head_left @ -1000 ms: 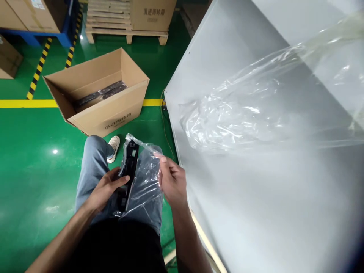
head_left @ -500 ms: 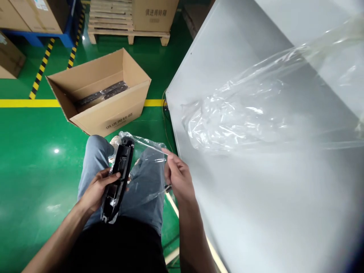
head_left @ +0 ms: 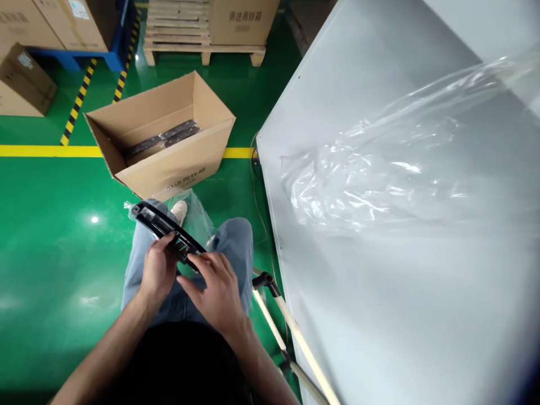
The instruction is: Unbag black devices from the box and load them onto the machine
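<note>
A long, narrow black plastic part [head_left: 162, 224], with openings along its length, lies slantwise above my lap. My left hand [head_left: 159, 265] is closed around its middle, thumb on the upper face. My right hand [head_left: 216, 284] has its fingers bent over the near right end, which they partly hide; its thumb sits lower, a little apart from the fingers. Thin clear plastic film [head_left: 194, 211] hangs behind the part, and a crumpled bit of it sticks out past the far left end.
An open cardboard box [head_left: 206, 149] with dark wrapped pieces inside stands on the green floor ahead. To the right, a large grey surface [head_left: 358, 315] carries a crumpled clear plastic bag [head_left: 350, 180]. Pale tubes with a black joint [head_left: 264, 279] run beside my leg. Farther off is a wooden pallet [head_left: 177, 28].
The black part has turned, its far end swinging left. My right hand has left the stretched film and come onto the part's near end. The view has shifted slightly left.
</note>
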A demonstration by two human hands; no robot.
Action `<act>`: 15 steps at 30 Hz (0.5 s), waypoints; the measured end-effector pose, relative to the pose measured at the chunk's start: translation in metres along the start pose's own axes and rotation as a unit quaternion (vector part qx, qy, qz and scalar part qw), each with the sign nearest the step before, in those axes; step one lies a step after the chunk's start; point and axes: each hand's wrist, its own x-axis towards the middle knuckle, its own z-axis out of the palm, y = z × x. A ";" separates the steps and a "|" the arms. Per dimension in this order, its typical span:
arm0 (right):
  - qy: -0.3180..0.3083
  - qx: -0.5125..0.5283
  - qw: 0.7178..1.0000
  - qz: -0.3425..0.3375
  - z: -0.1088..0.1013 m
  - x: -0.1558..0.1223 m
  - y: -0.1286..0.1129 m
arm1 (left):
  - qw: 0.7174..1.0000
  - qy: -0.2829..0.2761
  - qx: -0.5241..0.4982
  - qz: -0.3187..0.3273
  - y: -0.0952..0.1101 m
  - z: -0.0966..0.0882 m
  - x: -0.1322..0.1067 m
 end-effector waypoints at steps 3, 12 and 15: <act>-0.018 -0.069 0.997 0.015 0.015 0.003 -0.004 | 1.000 0.000 0.014 0.001 -0.006 -0.002 0.002; -0.072 -0.184 0.971 -0.131 0.034 -0.007 -0.002 | 0.997 0.010 0.053 0.048 -0.015 0.004 0.007; -0.104 -0.200 0.963 -0.150 0.037 -0.014 0.002 | 0.995 -0.003 0.080 0.059 -0.016 0.004 0.012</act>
